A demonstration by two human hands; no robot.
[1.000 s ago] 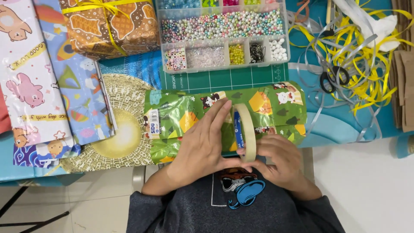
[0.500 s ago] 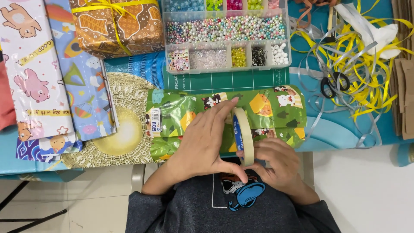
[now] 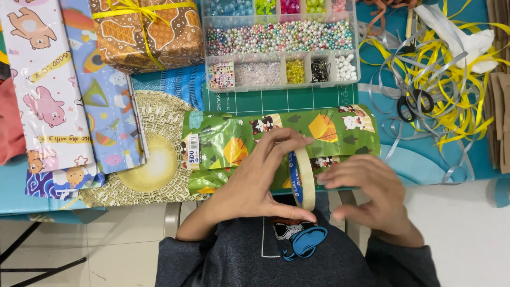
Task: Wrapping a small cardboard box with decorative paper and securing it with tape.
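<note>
My left hand (image 3: 249, 180) stays pinched on the tape roll (image 3: 304, 178), held upright at the near edge of the green wrapped parcel (image 3: 239, 143). My right hand (image 3: 366, 194) has slid off it, fingers loosely apart, just beside the roll. Probably hunting the tape end.

Home craft table w/ bead organiser box (image 3: 280, 45), ribbons (image 3: 451, 79), gift-wrap sheets (image 3: 48, 90).

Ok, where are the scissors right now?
In the head view, the scissors lie at the right of the table, among the yellow and silver ribbons, beyond the green wrapped package.
</note>
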